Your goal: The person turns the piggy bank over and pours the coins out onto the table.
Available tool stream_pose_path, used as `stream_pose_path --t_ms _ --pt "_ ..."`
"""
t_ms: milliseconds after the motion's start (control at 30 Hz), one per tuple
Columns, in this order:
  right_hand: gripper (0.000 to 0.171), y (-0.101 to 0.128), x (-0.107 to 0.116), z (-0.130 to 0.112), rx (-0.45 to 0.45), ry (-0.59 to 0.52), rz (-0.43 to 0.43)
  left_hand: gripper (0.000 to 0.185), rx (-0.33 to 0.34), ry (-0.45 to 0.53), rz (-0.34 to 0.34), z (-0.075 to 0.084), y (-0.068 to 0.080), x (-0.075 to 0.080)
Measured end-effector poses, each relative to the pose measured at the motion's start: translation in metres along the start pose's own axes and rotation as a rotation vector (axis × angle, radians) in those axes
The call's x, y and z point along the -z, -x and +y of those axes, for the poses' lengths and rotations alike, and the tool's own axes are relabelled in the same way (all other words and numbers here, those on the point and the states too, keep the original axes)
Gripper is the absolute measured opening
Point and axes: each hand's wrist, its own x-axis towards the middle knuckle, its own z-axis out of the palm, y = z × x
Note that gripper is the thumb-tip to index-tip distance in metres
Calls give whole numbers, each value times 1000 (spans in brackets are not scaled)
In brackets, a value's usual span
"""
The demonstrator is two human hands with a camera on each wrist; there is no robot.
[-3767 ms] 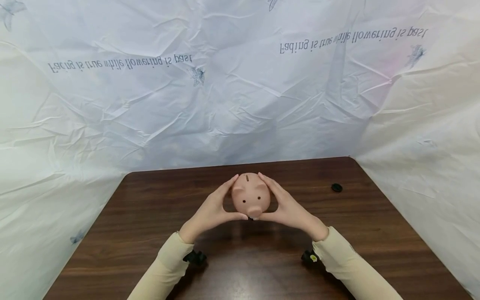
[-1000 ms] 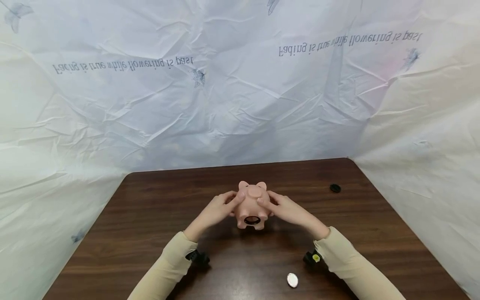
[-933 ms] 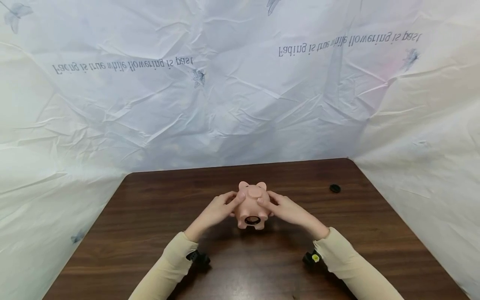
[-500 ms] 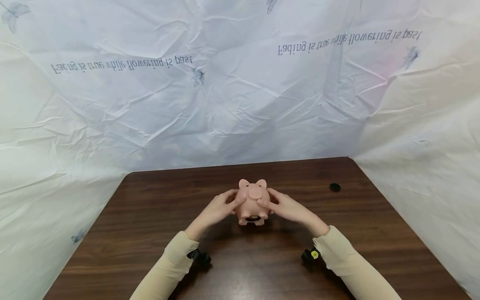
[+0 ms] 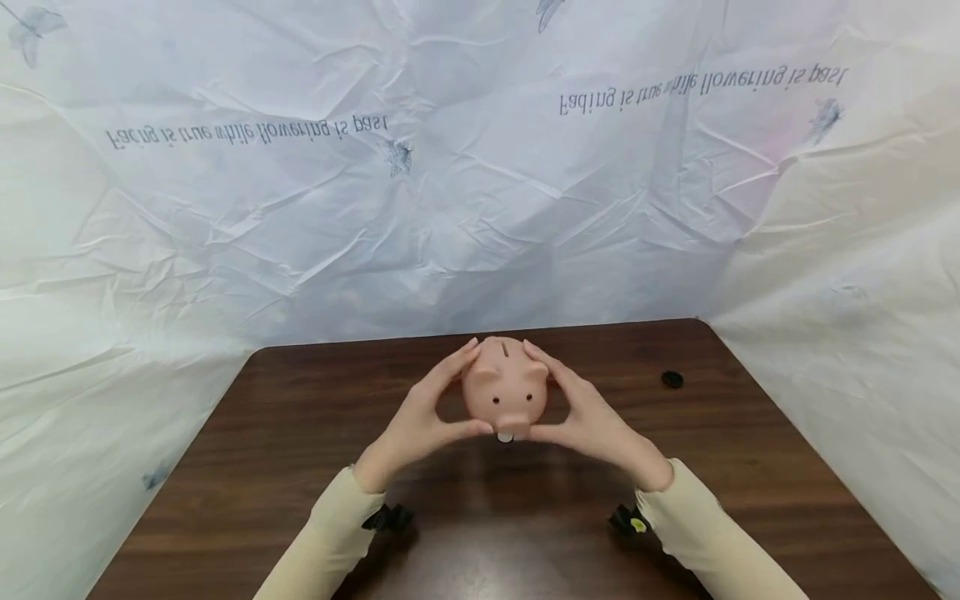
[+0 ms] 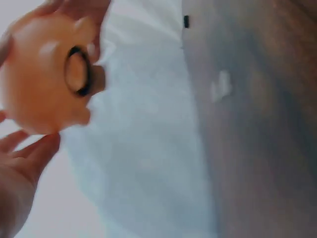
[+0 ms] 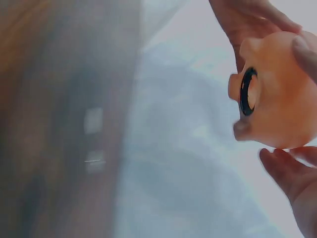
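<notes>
While both hands hold it up over the table [image 5: 315, 433], pig [image 5: 512, 379]: pink, face toward the person, slot [image 5: 506, 348] at twelve o'clock. Left hand [image 5: 420, 417], at nine o'clock: grasping pig, fingertips high, thumb low by the snout. Right hand [image 5: 596, 417], at three o'clock: grasping likewise. Disc [image 5: 505, 437], white, at six o'clock just below the snout; whether touching pig or in mid-air, cannot tell. Hole [image 6: 77, 71], black-rimmed, in pig's underside, seen from the wrists. Cap [image 5: 672, 379], black, lying on the table towards three o'clock, well apart from the right hand. Risks, as judged: disc, if loose, could bounce or roll off the near edge; smooth sides, held by fingertips and thumbs, could let pig slip if shaken hard. Changes since the frame just before: snout tipped down from facing upward, slot now showing, hole out of the head view, disc come into sight; cap unmoved.
</notes>
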Motion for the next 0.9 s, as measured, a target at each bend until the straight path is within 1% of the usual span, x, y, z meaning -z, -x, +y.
stream_pose_path --t_ms 67,100,167,200,233,267,300,367,433,533,633,733,767,833,900 --pt "95 -2 8 -17 192 71 51 92 -197 -48 20 18 -3 7" --pt "94 -4 11 -24 286 98 78 91 -282 -65 24 26 -5 10" --pt "88 -8 19 -37 446 120 119 89 -410 -97 29 40 -11 16" --pt "87 -11 21 -41 499 121 130 88 -457 -115 33 45 -14 19" --pt "85 -13 23 -44 542 125 140 88 -486 -122 29 49 -16 20" --pt "83 -14 25 -45 568 132 144 88 -497 -134 25 50 -18 22" --pt "82 -15 25 -44 573 144 142 89 -485 -144 15 49 -18 22" --pt "79 -15 23 -37 553 153 123 95 -419 -155 -4 43 -15 20" --pt "79 -13 18 -26 480 148 82 101 -298 -149 -32 32 -8 16" --pt "90 -5 5 -6 307 124 11 109 -107 -113 -67 12 3 6" --pt "102 4 -9 12 107 93 -57 105 69 -96 -112 -7 12 -4" --pt "104 11 -20 25 -64 52 -128 102 246 -85 -182 -22 20 -12" --pt "103 13 -23 28 -107 41 -150 101 295 -64 -203 -26 22 -14" --pt "103 16 -26 33 -173 24 -181 101 363 -21 -234 -33 25 -17" --pt "103 17 -28 37 -201 16 -190 102 389 21 -250 -37 26 -19"
